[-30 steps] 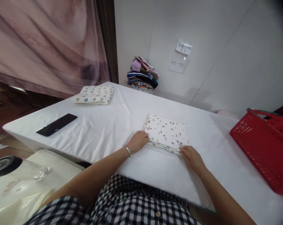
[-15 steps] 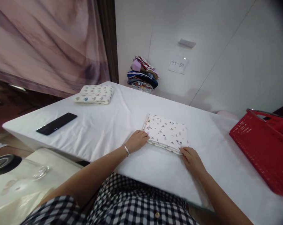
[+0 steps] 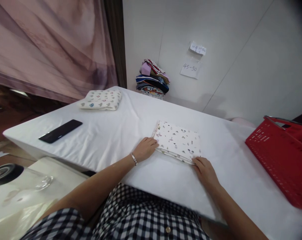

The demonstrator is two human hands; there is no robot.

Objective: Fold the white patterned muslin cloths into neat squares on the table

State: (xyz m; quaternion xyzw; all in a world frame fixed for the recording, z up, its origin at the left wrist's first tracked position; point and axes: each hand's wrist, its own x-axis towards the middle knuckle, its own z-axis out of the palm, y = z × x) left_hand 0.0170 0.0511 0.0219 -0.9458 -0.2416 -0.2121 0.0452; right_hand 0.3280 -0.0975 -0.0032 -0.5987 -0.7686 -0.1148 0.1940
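A folded white cloth point(image 3: 177, 140) with small scattered prints lies flat on the white-covered table in front of me. My left hand point(image 3: 146, 149) is at its near left corner, fingers together and closed on the edge. At the near right corner, my right hand point(image 3: 204, 169) pinches the edge between thumb and fingers. The thumb of my left hand is mostly hidden. Layers of the fold show along the near side between both hands.
Another folded cloth point(image 3: 101, 100) with grey prints sits at the table's far left, behind a black flat object point(image 3: 61, 131). A red plastic basket point(image 3: 278, 160) stands at the right. Stacked clothes point(image 3: 152, 80) rise beyond the far edge. A clear container point(image 3: 36, 178) lies lower left.
Almost nothing differs. Both hands stay on the near corners of the folded cloth, and the cloth lies in the same place.
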